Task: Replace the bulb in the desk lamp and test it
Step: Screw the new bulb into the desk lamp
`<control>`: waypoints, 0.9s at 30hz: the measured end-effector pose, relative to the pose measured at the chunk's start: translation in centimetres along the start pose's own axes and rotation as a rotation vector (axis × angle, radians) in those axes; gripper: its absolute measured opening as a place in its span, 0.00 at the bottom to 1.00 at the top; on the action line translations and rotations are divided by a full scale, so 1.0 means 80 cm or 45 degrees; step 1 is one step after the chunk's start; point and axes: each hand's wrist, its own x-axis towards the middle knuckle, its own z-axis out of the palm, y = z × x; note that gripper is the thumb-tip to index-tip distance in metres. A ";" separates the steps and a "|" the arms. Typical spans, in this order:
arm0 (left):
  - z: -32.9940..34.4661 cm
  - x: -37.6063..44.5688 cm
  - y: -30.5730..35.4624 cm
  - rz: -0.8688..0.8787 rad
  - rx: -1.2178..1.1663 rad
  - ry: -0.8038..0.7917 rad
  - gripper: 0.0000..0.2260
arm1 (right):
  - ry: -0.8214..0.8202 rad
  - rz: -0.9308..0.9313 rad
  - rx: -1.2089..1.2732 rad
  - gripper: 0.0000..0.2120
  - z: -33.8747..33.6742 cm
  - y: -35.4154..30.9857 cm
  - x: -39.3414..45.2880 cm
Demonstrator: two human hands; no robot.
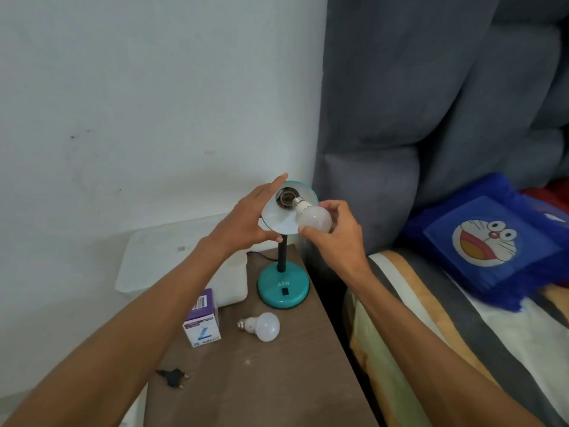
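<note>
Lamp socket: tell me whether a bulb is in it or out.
Out. The socket shows bare inside the shade; the right hand holds the bulb beside it.

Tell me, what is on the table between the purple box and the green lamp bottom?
In the head view, a white bulb lies on its side on the brown table, between the purple box and the lamp base, touching neither.
</note>
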 end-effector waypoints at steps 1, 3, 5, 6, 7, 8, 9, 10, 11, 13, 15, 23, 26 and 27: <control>0.000 0.000 -0.001 0.010 0.007 0.003 0.57 | 0.008 -0.021 -0.020 0.26 0.001 0.000 0.000; 0.001 -0.001 -0.003 0.031 0.015 0.012 0.56 | 0.027 -0.068 -0.075 0.26 0.005 0.001 -0.002; 0.002 -0.001 -0.004 0.050 0.003 0.012 0.55 | 0.066 -0.139 -0.153 0.26 0.010 0.003 -0.003; 0.001 -0.001 -0.005 0.058 -0.012 0.013 0.54 | 0.094 -0.180 -0.197 0.27 0.012 0.005 -0.003; 0.001 -0.002 -0.006 0.063 -0.030 0.013 0.54 | 0.118 -0.208 -0.237 0.27 0.014 0.006 -0.003; 0.001 -0.002 -0.007 0.064 -0.044 0.013 0.53 | 0.141 -0.229 -0.276 0.28 0.016 0.006 -0.004; 0.000 -0.003 -0.008 0.062 -0.054 0.013 0.53 | 0.164 -0.255 -0.314 0.28 0.019 0.006 -0.005; 0.000 -0.003 -0.009 0.056 -0.068 0.014 0.53 | 0.185 -0.284 -0.347 0.28 0.021 0.006 -0.005; 0.000 -0.003 -0.009 0.047 -0.093 0.014 0.53 | 0.197 -0.307 -0.374 0.28 0.024 0.005 -0.006; 0.001 -0.004 -0.010 0.029 -0.146 0.014 0.52 | 0.212 -0.350 -0.421 0.28 0.030 0.001 -0.008; 0.002 -0.004 -0.010 0.022 -0.175 0.022 0.52 | 0.225 -0.376 -0.466 0.28 0.037 -0.002 -0.008; 0.002 -0.005 -0.010 0.021 -0.218 0.018 0.51 | 0.219 -0.403 -0.675 0.27 0.059 -0.002 -0.007; 0.003 -0.006 -0.010 0.020 -0.231 0.022 0.51 | 0.222 -0.406 -0.713 0.27 0.063 -0.007 -0.001; 0.002 -0.006 -0.010 0.016 -0.229 0.024 0.51 | 0.219 -0.413 -0.733 0.27 0.064 -0.008 0.001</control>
